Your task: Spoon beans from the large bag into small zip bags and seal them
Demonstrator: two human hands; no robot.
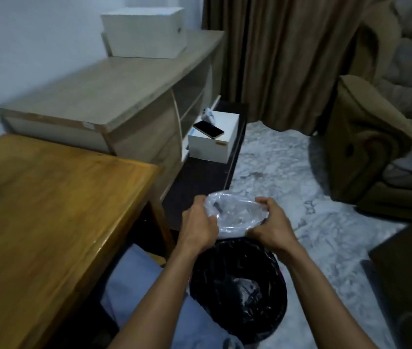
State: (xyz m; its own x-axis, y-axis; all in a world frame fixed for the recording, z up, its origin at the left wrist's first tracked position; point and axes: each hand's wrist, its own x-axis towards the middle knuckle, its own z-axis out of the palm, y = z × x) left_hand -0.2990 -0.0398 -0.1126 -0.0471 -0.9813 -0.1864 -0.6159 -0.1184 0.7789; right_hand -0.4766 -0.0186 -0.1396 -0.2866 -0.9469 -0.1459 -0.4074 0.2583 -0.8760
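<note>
Above a round bin (237, 290) lined with glossy black plastic, both hands clamp a crumpled, translucent plastic bag (235, 215): left hand (198, 229) gripping its left edge, right hand (271, 225) pinching its right edge. Beside them stands a smooth, varnished wooden worktop (49, 210); marbled grey floor (288, 172) lies beyond.

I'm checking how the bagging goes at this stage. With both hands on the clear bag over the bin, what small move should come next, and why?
Probably pull the mouth of the clear plastic bag wider: the left hand and right hand grip its opposite edges above the black-lined bin, and it looks crumpled and nearly empty.
</note>
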